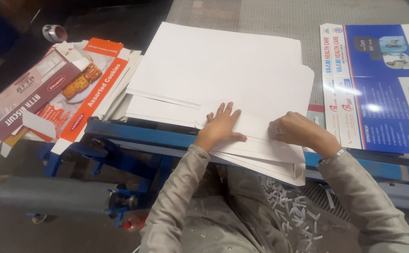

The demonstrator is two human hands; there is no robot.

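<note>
Head view: sheet stack [223, 75] lengthwise left-right.

Overhead light is washing the white sheets [223, 70] bright and glaring off the glossy blue posters [377, 107]; the left and lower edges are sinking into dim, soft blur.

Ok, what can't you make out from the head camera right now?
- Right hand fingertips: curled under against the white sheets, so the grip is unclear.
- Blue printed sheets: cut off by the right edge.
- Flattened cartons: lower ones hidden under the top ones.
- Left hand palm: flat, face down on the sheets.
</note>
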